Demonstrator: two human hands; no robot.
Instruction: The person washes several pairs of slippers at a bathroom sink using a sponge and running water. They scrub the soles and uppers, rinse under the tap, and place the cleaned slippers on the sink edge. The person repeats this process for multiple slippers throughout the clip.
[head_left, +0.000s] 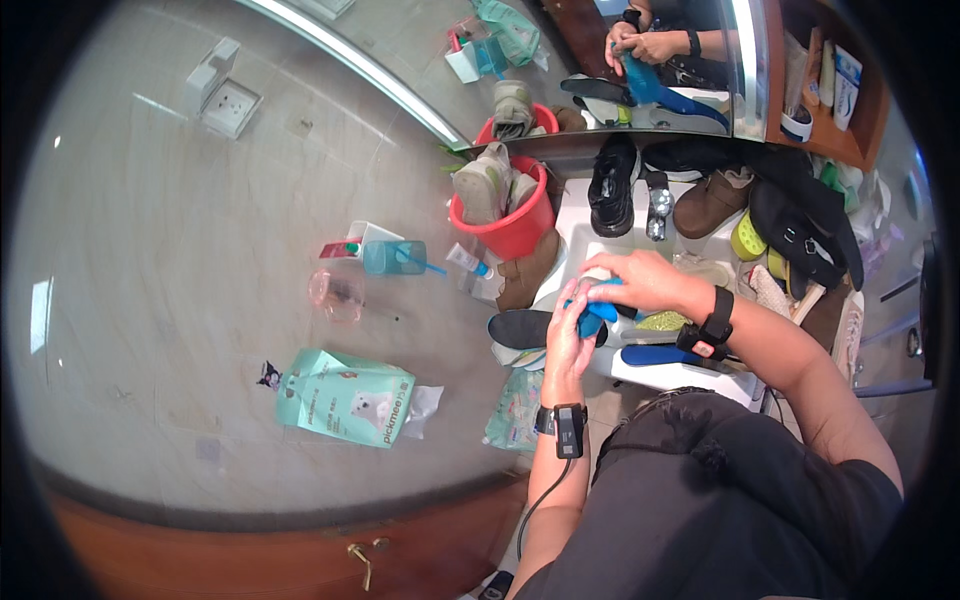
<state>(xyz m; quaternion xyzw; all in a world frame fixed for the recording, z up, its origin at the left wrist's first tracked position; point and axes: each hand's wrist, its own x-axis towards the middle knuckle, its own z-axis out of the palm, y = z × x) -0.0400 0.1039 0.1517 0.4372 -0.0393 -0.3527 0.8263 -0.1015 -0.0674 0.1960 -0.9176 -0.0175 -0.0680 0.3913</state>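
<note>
Both hands meet above the front part of a white washbasin (577, 202). My left hand (568, 330) holds a crumpled blue item (592, 321), perhaps cloth, against its palm. From the right, my right hand (637, 281) rests over the same blue item, fingers bent toward the left fingers. What lies under the fingers is partly hidden. Dark shoe insoles (517, 330) lie beside the left hand. A blue insole (660, 355) lies on the basin's near edge, below the right wrist. A black shoe (615, 187) and a brown shoe (712, 204) stand at the basin's far side.
A red bucket (517, 225) holds light shoes at the basin's left. Another brown shoe (531, 270) leans near it. A mirror (592, 67) rises behind. More shoes and a black bag-like item (795, 217) crowd the right. A green tissue pack (349, 397) is on the left wall.
</note>
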